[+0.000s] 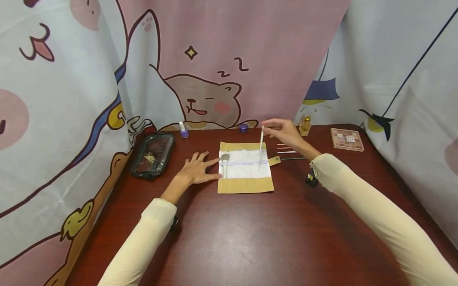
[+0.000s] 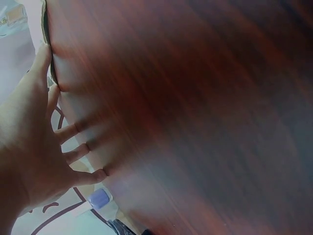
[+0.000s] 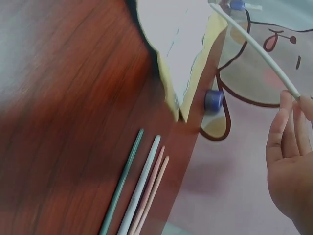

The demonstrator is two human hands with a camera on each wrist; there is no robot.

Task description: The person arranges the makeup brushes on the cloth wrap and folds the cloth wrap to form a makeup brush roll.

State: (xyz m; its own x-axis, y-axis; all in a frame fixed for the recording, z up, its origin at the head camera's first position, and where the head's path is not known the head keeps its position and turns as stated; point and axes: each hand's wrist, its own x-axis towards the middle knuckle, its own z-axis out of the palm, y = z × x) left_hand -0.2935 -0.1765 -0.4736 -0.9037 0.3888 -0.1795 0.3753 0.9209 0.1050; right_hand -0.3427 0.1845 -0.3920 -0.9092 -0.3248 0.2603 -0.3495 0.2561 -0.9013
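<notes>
A slim white stick hangs over the right-hand part of a yellow-edged cloth roll, spread flat on a dark red table, in the pinch of a person's right hand. The grip there is narrow, thumb and fingertips closed on the stick's top end. The left hand lies at the roll's left edge, its grip wide and holding nothing, fingers splayed, thumb and forefinger at the cloth.

The stick looks light, stiff and smooth, apt to swivel in so small a hold; taking it by the top leaves its lower length free, while a hold nearer the middle would likely steady it more. The cloth looks soft and prone to wrinkle, best pinned at an edge.

The stick's long axis runs steeply, its lower end pointing down at the roll's white lining, its top leaning slightly right. Whether the lower tip touches the cloth cannot be told.

At the roll's left side lies 1 broad brush, bristles toward the roll's far edge. Just right of the roll, 4 thin sticks lie side by side; well left of it sits a black-edged pouch.
</notes>
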